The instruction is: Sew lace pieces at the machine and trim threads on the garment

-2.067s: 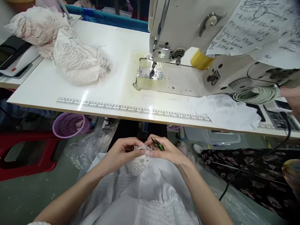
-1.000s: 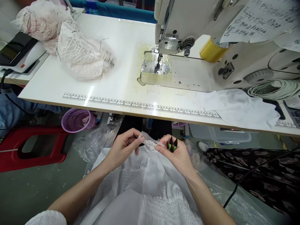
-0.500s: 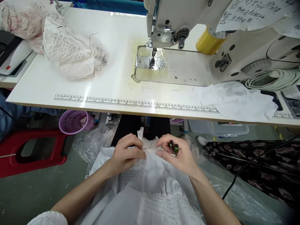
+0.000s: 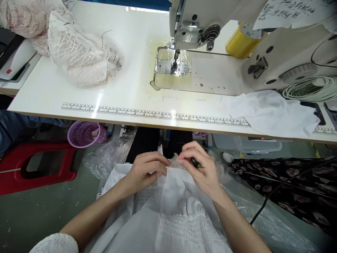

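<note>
A white, sheer garment (image 4: 173,203) with shirred panels lies across my lap. My left hand (image 4: 150,168) pinches its upper edge between thumb and fingers. Just to the right, my right hand (image 4: 201,167) has thumb and forefinger closed at the same edge, close to the left fingertips. A small dark-and-green object (image 4: 196,162) is tucked in the right palm, mostly hidden by the fingers, and its kind is not clear. A narrow white strip (image 4: 160,149) sticks up behind my left fingers.
Ahead is the white sewing table (image 4: 126,95) with a printed ruler and a sewing machine (image 4: 193,35). Lace fabric (image 4: 79,52) lies left, white cloth (image 4: 279,110) right. Below are a purple basket (image 4: 85,135), a red stool (image 4: 37,146) and a black cable (image 4: 279,189).
My right thumb and fingers have come together at the garment's edge, covering more of the green object. My left hand has shifted slightly right and up. The view has tilted a little.
</note>
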Motion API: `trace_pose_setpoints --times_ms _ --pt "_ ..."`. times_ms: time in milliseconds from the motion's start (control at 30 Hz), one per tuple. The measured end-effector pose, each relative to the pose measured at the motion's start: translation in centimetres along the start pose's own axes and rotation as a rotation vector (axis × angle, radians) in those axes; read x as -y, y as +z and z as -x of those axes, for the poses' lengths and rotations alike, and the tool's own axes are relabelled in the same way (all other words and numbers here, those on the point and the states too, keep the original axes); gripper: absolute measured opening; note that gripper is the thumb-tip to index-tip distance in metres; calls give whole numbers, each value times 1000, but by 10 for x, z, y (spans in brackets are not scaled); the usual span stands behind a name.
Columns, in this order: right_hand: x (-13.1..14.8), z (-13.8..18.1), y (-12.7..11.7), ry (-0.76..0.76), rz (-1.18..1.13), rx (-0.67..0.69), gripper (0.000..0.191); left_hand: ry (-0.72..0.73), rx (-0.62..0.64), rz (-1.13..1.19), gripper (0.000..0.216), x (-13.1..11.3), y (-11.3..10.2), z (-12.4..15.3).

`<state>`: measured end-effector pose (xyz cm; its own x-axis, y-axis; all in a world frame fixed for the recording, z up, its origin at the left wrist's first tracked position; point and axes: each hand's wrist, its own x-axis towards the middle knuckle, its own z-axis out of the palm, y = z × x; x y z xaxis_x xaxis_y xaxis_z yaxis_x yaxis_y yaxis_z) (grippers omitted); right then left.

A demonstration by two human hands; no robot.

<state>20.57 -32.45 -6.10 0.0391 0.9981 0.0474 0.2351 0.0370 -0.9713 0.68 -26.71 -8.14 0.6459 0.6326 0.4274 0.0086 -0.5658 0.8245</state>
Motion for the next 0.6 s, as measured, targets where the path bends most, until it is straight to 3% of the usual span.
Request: trace_pose_setpoints --times_ms 100,200,267,367,467,600 --pt "1 2 1 53 -116 -94 12 -8 67 -35 22 1 0 4" --pt "3 4 7 235 -392 35 16 -70 69 -43 18 0 1 11" --pt "5 6 10 292 -403 110 17 -190 44 -59 25 -3 1 15" --pt "6 10 8 239 -158 181 12 -233 76 -195 24 -8 0 19" --pt "1 15 -6 103 121 244 7 -20 49 -395 18 -11 -4 22" --pt "-2 23 -25 13 451 -41 9 144 -57 -574 14 -8 -11 24"
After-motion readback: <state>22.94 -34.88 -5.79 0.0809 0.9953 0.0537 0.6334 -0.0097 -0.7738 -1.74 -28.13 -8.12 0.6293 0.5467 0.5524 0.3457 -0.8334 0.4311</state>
